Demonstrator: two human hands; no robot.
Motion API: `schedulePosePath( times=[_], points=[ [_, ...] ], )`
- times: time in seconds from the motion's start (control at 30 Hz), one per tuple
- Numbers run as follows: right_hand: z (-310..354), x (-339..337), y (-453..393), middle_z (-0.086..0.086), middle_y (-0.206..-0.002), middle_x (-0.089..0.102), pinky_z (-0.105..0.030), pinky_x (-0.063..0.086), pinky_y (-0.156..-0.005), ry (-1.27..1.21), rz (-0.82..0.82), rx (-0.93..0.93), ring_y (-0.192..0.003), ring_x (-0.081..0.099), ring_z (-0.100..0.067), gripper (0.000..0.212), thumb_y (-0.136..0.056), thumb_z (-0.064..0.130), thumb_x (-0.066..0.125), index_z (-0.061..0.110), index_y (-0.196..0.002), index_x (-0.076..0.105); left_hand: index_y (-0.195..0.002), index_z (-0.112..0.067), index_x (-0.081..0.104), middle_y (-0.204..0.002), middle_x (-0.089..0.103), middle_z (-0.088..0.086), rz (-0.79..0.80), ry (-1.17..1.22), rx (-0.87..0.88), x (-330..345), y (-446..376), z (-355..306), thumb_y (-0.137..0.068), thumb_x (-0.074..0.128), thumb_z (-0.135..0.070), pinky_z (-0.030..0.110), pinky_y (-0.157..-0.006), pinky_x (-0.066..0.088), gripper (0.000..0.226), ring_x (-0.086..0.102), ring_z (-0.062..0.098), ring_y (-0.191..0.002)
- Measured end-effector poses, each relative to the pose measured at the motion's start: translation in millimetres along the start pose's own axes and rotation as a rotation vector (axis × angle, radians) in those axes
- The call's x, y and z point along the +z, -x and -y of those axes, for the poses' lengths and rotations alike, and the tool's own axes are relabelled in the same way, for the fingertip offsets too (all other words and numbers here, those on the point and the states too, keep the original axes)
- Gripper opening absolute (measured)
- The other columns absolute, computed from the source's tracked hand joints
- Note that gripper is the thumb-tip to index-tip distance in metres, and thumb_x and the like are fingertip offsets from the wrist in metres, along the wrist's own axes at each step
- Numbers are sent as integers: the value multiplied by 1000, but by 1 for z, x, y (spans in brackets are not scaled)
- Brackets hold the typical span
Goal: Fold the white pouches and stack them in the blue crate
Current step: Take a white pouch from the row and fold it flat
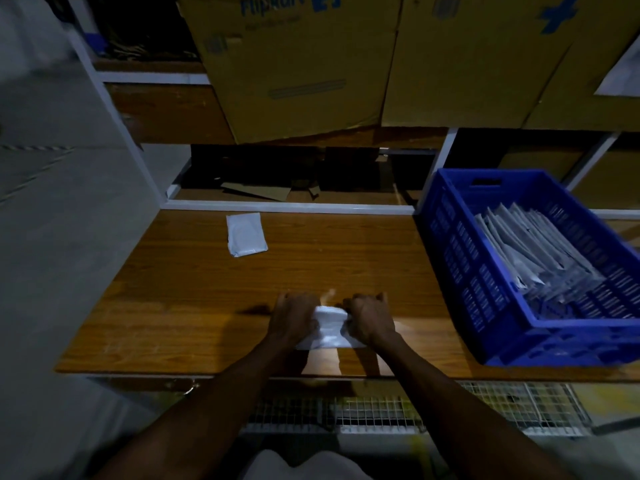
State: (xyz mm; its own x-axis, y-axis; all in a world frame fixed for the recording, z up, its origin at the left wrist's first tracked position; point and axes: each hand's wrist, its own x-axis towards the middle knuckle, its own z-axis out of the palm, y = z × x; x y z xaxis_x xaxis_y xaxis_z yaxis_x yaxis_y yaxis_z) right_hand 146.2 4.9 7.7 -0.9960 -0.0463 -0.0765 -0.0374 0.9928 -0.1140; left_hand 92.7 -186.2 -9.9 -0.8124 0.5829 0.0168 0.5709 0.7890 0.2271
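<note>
A white pouch (329, 328) lies on the wooden table near its front edge, partly bunched up between my hands. My left hand (294, 318) grips its left side with curled fingers, and my right hand (370, 318) grips its right side the same way. Much of the pouch is hidden under both hands. A second white pouch (246, 234) lies flat and alone at the far left-middle of the table. The blue crate (460, 258) stands on the table's right end and holds several white pouches (530, 251) leaning in a row.
The wooden table (194, 299) ends in a white rail at the back, with a dark shelf gap behind it. Large brown cardboard boxes (298, 64) hang over the far side. A wire mesh rack (415, 407) sits below the table's front edge.
</note>
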Motion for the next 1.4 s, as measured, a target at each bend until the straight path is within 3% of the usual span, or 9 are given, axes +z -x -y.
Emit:
schedulePosePath(
  times=[0.1, 0.2, 0.33, 0.47, 0.57, 0.7, 0.87, 1.0, 1.4],
  points=[
    [-2, -9, -2, 2, -93, 63, -44, 33, -92, 61, -152, 1, -91, 59, -23, 31, -69, 43, 72, 27, -94, 64, -94, -33, 58, -99, 63, -8, -136, 16, 1, -6, -6, -1, -87, 64, -28, 42, -95, 39, 11, 58, 18, -100],
    [0, -6, 0, 0, -101, 62, -44, 34, -90, 85, -237, 13, -96, 56, -23, 37, -70, 41, 73, 26, -102, 63, -96, -30, 58, -99, 62, -6, -221, -57, 25, -9, -7, -7, -80, 66, -20, 38, -84, 44, 20, 57, 19, -96],
    [5, 15, 14, -3, -112, 59, -43, 36, -87, 69, -179, 31, -103, 54, -26, 43, -71, 36, 71, 22, -110, 60, -105, -22, 60, -106, 62, 0, -114, -57, 30, 5, 5, -11, -69, 70, -10, 37, -76, 46, 39, 59, 25, -95],
    [9, 42, 31, -7, -139, 49, -46, 35, -100, -21, 19, 47, -128, 45, -31, 64, -73, 39, 61, 16, -131, 47, -118, -9, 60, -125, 59, 13, 50, 25, 22, 48, 21, 3, -70, 60, -13, 45, -97, 46, 48, 58, 36, -117],
    [7, 60, 41, -3, -167, 5, -52, 15, -119, -186, 170, 55, -153, 6, -27, 83, -89, 53, 47, 21, -158, 13, -145, -9, 41, -156, 34, 11, 177, 92, -55, 54, 32, -6, -79, 51, -32, 47, -116, 28, 71, 33, 31, -144],
    [5, 72, 47, 4, -162, -20, -47, -2, -123, -227, 155, 42, -152, -16, -21, 67, -103, 54, 21, 30, -158, -8, -160, -25, 9, -167, 6, -3, 211, 10, -62, 60, 41, -10, -87, 29, -66, 46, -120, 16, 86, 10, 19, -153],
    [5, 84, 48, 5, -159, -29, -46, -10, -122, -275, 130, 120, -147, -29, -18, 62, -103, 57, 5, 33, -157, -12, -160, -25, 2, -167, -5, -3, 152, 42, -134, 70, 39, -12, -83, -15, -73, 42, -124, 2, 92, -8, 17, -153],
    [5, 89, 50, 3, -160, -29, -47, -10, -121, -241, 111, 118, -147, -29, -19, 61, -103, 55, 7, 34, -156, -17, -158, -25, -13, -163, -21, 0, 146, 22, -110, 76, 44, -13, -86, -12, -61, 43, -123, -10, 80, -19, 18, -151],
    [7, 90, 47, -2, -162, -26, -51, -5, -122, -173, 115, 123, -149, -24, -24, 69, -94, 58, -5, 31, -157, -14, -153, -27, -18, -164, -15, 1, 100, 16, -119, 87, 46, -12, -94, -4, -55, 47, -124, -3, 67, -13, 20, -153]
  ],
)
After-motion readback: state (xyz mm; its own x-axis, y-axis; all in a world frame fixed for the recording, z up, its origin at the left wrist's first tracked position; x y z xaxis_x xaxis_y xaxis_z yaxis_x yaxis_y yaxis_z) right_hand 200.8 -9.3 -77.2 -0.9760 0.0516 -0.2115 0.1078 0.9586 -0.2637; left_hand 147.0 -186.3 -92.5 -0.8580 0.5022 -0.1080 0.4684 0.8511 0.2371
